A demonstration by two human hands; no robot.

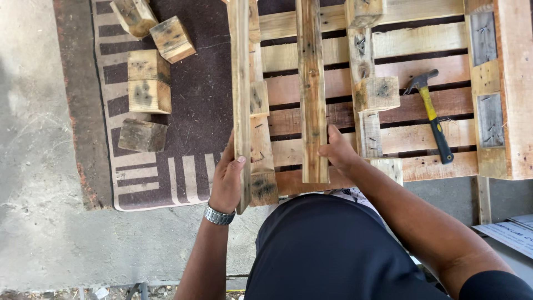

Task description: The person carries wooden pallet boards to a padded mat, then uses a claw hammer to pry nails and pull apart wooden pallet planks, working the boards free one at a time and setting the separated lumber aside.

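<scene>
1. Left hand (226,180) has its grip wrapped around an on-edge plank (240,83).
2. Right hand (338,151) pinches the near end of a flat plank (312,89).
3. Both planks lie over the pallet (422,66); a hammer (432,114) rests far right.

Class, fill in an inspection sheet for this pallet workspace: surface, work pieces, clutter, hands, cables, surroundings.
Surface: wooden pallet on concrete floor.
Work pieces: two long planks, left plank on edge, right plank flat.
Clutter: loose wooden blocks on a striped mat; hammer lying on the pallet.
Hands: left hand grips the left plank; right hand holds the right plank's end.
Cables: nothing seen.
Surroundings: sheet at lower right.
</scene>
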